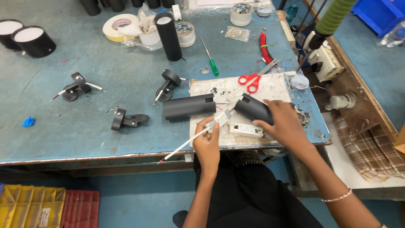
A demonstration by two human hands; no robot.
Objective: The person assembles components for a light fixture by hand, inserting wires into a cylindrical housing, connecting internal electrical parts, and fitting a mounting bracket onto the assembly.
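Hands at bench edge: our left hand (pixel 207 141) pinches white cable (pixel 192 140) with small white box (pixel 222 119); right hand (pixel 283 122) grips black tube (pixel 254 109). Risk, we judge: thin wires snagging tube rim, tearing loose. Scissors (pixel 252 79) near.

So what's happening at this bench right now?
A person sits at a worn blue workbench. Their right hand grips a black tube housing, while the left hand holds a small white driver module with a white cable. Another black tube lies alongside, with red scissors and black swivel brackets nearby.
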